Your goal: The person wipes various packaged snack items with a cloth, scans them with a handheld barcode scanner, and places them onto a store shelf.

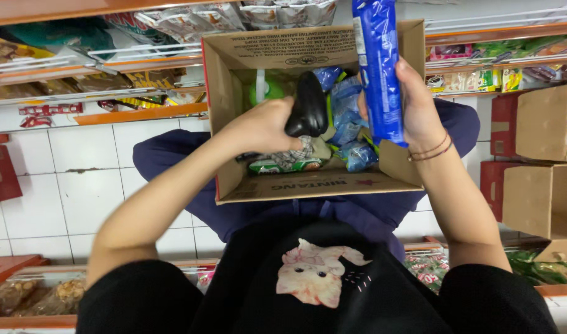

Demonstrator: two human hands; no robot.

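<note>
An open brown cardboard box [308, 185] rests on my lap, filled with blue snack packets [345, 117], a green packet [277, 166] and a green bottle [265, 91]. My left hand [262, 127] is inside the box, closed around a black handheld scanner [308, 105]. My right hand [416, 105] holds a long blue wrapped roll of biscuits [379, 68] upright at the box's right wall. Thin bracelets circle my right wrist.
Shop shelves [141, 111] with orange edges and packaged snacks run along the top. More open cardboard boxes [537, 124] stand at the right. White floor tiles [61, 185] lie at the left. Low shelves of bagged goods [36, 297] sit at the bottom left.
</note>
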